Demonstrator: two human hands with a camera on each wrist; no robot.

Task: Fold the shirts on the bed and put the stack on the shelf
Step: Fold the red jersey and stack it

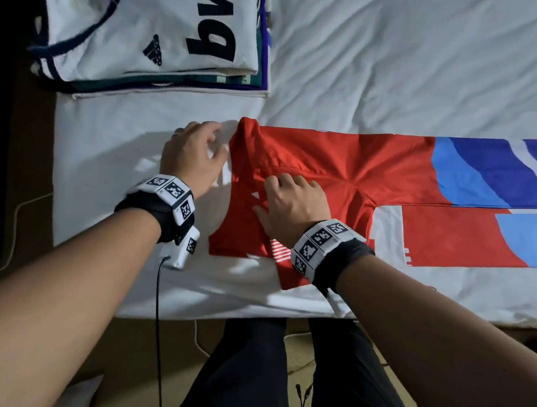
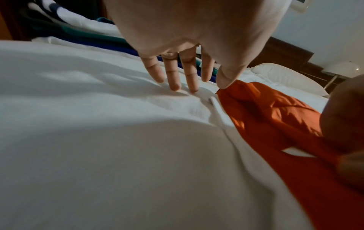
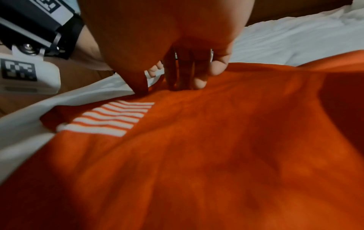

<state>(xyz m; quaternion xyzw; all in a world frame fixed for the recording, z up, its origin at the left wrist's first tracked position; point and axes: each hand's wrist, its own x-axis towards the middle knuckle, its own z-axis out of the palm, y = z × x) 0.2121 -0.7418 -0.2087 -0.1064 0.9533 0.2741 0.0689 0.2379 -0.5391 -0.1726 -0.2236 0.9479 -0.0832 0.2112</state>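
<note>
Setting: white-sheeted bed [image 1: 401, 53], rumpled on the far right, seen from above as I stand at its near edge; dark trousers [image 1: 247, 378] and cables on the floor below.

Red shirt: my current piece, a red shirt [image 1: 328, 163] with blue, light-blue and white panels toward the right, lies flat across the middle of the bed, running off the right edge of the head view. A sleeve is turned in over the body near the left end. A white striped patch [image 3: 110, 118] shows by my right wrist.

Left hand: my left hand [image 1: 194, 155] sits at the shirt's far-left corner. The wrist view shows four fingers [image 2: 173, 74] straight and spread, tips pressing the white sheet, while the thumb [image 2: 230, 74] touches the very edge of the red cloth. Nothing is gripped.

Right hand: my right hand [image 1: 289, 201] rests on top of the shirt, just right of the left hand. Its fingers [image 3: 201, 77] are bent, tips digging into the red fabric; whether they pinch a fold I cannot tell.

Folded stack: a stack of folded shirts [image 1: 152, 30] sits at the far left of the bed, white jersey with dark lettering on top, green and purple edges beneath, well apart from both hands.

Wrists: black wrist bands [image 1: 334, 250] with white marker blocks on both arms.
</note>
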